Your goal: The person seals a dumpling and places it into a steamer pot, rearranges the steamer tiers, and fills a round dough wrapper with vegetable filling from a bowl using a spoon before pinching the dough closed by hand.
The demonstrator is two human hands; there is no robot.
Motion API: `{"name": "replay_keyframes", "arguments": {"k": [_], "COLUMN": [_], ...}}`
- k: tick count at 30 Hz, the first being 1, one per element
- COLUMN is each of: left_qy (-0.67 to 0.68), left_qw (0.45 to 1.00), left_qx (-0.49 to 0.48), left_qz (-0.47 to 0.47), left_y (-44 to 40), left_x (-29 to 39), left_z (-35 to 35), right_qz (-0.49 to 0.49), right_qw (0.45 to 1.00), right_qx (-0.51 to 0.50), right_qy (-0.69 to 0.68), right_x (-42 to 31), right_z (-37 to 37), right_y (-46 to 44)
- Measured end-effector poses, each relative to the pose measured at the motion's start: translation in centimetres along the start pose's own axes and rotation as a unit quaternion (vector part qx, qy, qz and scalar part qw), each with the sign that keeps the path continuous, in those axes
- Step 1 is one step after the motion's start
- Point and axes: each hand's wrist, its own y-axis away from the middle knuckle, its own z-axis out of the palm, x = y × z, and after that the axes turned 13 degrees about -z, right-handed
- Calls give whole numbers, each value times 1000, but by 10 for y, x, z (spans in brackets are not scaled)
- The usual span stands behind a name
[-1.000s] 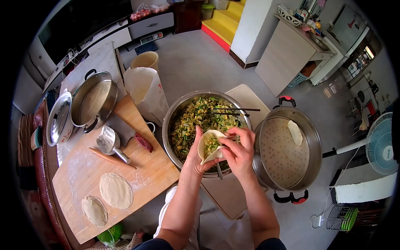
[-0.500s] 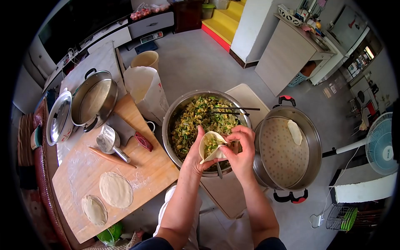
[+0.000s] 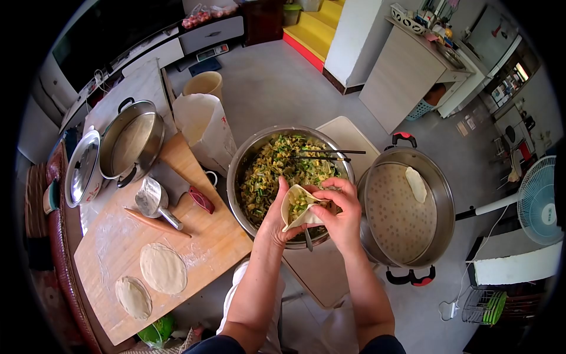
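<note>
A dough wrapper [image 3: 298, 216] with chopped green and yellow filling inside is partly folded over above a steel bowl [image 3: 233, 194]. My left hand [image 3: 275, 218] cups the wrapper from the left and below. The fingers and thumb of my right hand [image 3: 342, 212] pinch its right edge. The bowl holds the same filling [image 3: 265, 177], with black chopsticks [image 3: 330, 155] across its right side and a spoon handle [image 3: 309, 239] at its near edge. To the right, a steamer pot [image 3: 401, 218] contains one long folded dumpling [image 3: 416, 184].
On the left, a floured board [image 3: 218, 236] bears two flat dough rounds [image 3: 163, 268], a rolling pin [image 3: 157, 222], a metal scoop [image 3: 154, 200] and a red object [image 3: 201, 200]. Behind it stand a pan [image 3: 154, 138] and a lid [image 3: 82, 168]. A fan [image 3: 537, 200] is at the far right.
The right fingers have shifted slightly along the wrapper's edge, which is drawn a little more closed. The whole view has moved slightly.
</note>
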Motion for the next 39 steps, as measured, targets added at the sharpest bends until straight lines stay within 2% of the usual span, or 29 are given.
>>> {"name": "replay_keyframes", "arguments": {"k": [4, 6, 10, 16, 19, 22, 25, 27, 31, 35, 39], "left_qy": [-1, -14, -4, -32, -41, -70, -32, -60, -166, -203, -172], "left_qw": [1000, 1000, 998, 998, 994, 992, 997, 996, 984, 977, 984], "left_qx": [-15, 13, 48, 31, 84, 88, 48, 33, -26, -12, 21], "left_qz": [16, 16, 32, 50, 50, 60, 47, 58, 59, 69, 42], "left_y": [0, 1, -1, 6, 6, 7, 9, 11, 15, 19, 17], "left_x": [-1, -1, -6, -7, -7, -8, -8, -8, -3, -3, -2], "left_z": [-2, 0, 2, 20, 19, 18, 16, 15, 15, 19, 17], "right_qz": [55, 91, 84, 64, 65, 38, 10, -4, 76, 87, 99], "right_qw": [996, 989, 990, 994, 996, 999, 1000, 999, 997, 995, 994], "right_qx": [-3, 19, 12, 29, 26, 15, 10, 5, -12, -31, -29], "right_qy": [-77, -118, -109, -80, -57, -18, 14, 37, -19, -37, -42], "right_x": [13, 16, 15, 13, 11, 12, 12, 13, 6, 15, 23], "right_z": [-2, -1, -2, -1, -1, 0, 0, -1, -7, -9, -8], "right_y": [5, 6, 6, 5, 4, 4, 3, 3, 0, 3, 5]}}
